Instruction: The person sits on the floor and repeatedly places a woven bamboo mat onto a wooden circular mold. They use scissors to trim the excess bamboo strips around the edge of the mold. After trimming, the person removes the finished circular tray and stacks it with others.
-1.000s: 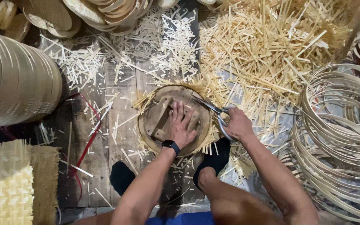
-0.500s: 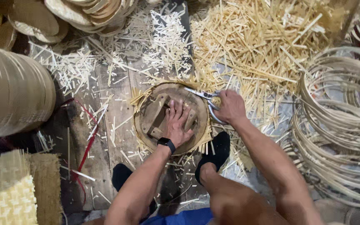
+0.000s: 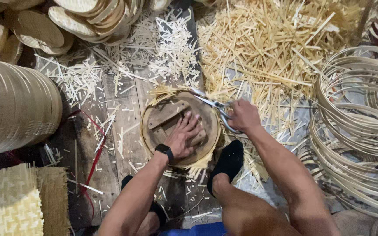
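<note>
Partway round, the trimming of a woven disc went on.
The left hand (image 3: 183, 139) pressed flat, fingers spread, on a wooden form (image 3: 171, 119) over the woven disc (image 3: 210, 131) on the plank floor (image 3: 123, 113); the right hand (image 3: 243, 115) gripped scissors (image 3: 211, 104) at the far edge. Frayed strip ends (image 3: 165, 91) remained uncut there, and offcuts (image 3: 259, 48) lay heaped beyond.

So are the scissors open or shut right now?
Open. The scissors in the right hand show two blades spread in a narrow V at the rim of the round wooden form.
</note>
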